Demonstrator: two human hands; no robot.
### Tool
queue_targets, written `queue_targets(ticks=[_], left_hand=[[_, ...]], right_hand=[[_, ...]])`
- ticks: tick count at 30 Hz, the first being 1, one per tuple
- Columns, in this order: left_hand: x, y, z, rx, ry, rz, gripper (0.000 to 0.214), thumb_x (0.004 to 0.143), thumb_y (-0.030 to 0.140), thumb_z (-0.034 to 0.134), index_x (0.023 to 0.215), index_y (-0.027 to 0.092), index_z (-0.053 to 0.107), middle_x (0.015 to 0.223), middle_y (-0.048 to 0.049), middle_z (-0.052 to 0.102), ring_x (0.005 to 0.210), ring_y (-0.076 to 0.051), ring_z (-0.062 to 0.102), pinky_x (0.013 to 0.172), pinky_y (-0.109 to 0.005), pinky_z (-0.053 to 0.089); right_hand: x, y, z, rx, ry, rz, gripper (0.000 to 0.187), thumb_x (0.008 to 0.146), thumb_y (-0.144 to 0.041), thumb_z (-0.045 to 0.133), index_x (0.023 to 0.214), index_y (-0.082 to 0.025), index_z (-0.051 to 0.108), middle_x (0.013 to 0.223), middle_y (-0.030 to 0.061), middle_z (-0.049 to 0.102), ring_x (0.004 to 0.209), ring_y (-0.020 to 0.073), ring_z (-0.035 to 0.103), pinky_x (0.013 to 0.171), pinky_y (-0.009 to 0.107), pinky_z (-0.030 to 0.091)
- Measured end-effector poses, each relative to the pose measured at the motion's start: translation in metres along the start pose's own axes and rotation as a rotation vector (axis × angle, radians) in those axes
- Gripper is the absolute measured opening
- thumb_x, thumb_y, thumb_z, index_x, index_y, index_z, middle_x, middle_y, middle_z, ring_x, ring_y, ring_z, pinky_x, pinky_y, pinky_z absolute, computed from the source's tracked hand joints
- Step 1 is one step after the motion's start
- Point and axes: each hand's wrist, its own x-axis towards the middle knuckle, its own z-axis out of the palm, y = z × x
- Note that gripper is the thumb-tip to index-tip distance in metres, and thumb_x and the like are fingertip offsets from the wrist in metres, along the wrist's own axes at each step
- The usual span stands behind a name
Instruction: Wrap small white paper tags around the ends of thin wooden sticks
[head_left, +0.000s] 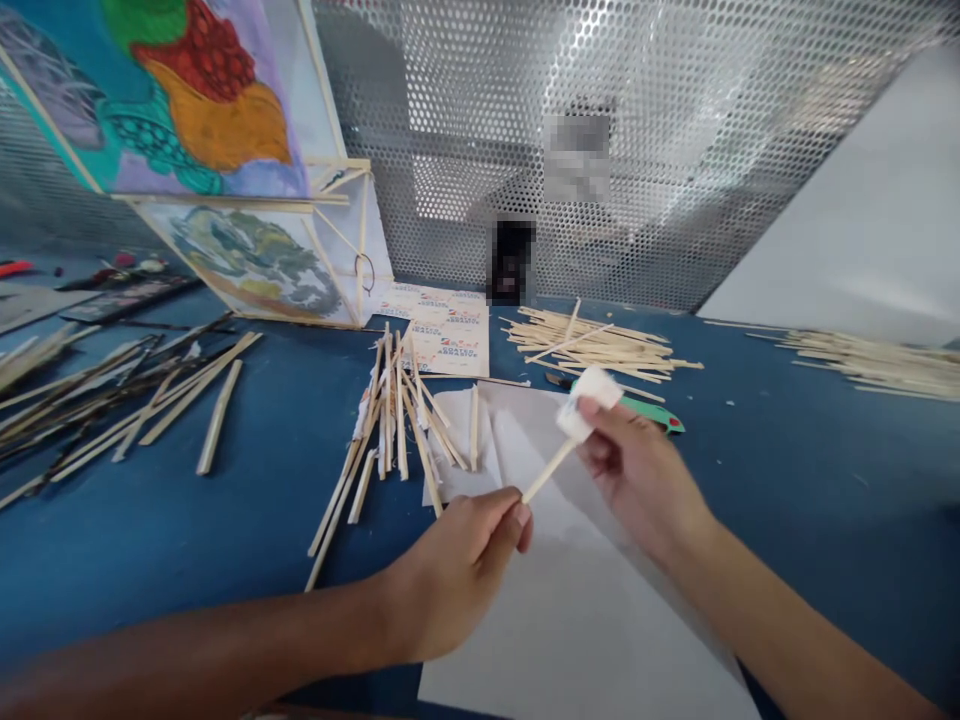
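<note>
My left hand (457,570) pinches the near end of a thin wooden stick (550,470) between thumb and fingers. My right hand (637,470) is closed on a small folded white pad (589,400), wrapped around the stick's far end. Both hands hover above a sheet of white paper (577,620) on the blue table (225,510). A loose bundle of similar wooden sticks (397,420) lies just left of the paper.
A green-handled cutter (652,412) lies behind my right hand. More stick piles lie at the back (592,345), far right (877,362) and left (112,395). Painted paper-and-stick lantern frames (225,180) stand at the back left before a perforated metal wall (600,120). Printed cards (442,330) lie nearby.
</note>
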Motion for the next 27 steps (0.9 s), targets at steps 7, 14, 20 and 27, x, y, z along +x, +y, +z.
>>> queue_targets(ticks=[7,14,20,27], left_hand=[[0.0004,0.0016,-0.0008,-0.011,-0.004,-0.017,0.04,0.105,0.047,0.029,0.081,0.021,0.047,0.057,0.0075,0.033,0.052,-0.011,0.032,0.051,-0.025,0.025],[0.0021,0.0013,-0.0015,0.015,-0.008,-0.011,0.04,0.105,0.047,0.029,0.081,0.021,0.048,0.058,0.0073,0.036,0.054,-0.011,0.036,0.052,-0.025,0.028],[0.0024,-0.0015,0.0013,0.022,0.006,-0.01,0.039,0.105,0.046,0.03,0.08,0.021,0.047,0.059,0.0078,0.034,0.054,-0.011,0.035,0.053,-0.026,0.029],[0.0021,-0.0003,0.0019,0.03,0.02,-0.011,0.038,0.105,0.044,0.03,0.08,0.021,0.048,0.06,0.0075,0.035,0.055,-0.011,0.035,0.053,-0.026,0.028]], right_hand=[[0.0037,0.0017,-0.0021,-0.002,-0.005,-0.005,0.022,0.066,-0.03,0.091,0.073,-0.017,0.074,0.065,-0.0037,0.052,0.052,0.0035,0.03,0.043,0.018,0.026],[0.0032,0.0031,0.0012,-0.026,-0.003,-0.034,0.024,0.061,-0.03,0.093,0.069,-0.016,0.075,0.062,-0.0035,0.054,0.05,0.0021,0.031,0.042,0.016,0.025],[0.0056,0.0042,0.0009,0.0,0.022,-0.003,0.023,0.059,-0.027,0.094,0.07,-0.017,0.077,0.064,-0.0026,0.058,0.051,0.0023,0.032,0.043,0.015,0.029],[0.006,0.0075,0.005,0.032,0.033,0.025,0.023,0.058,-0.026,0.094,0.074,-0.019,0.078,0.069,-0.0021,0.063,0.053,0.0033,0.036,0.046,0.015,0.033]])
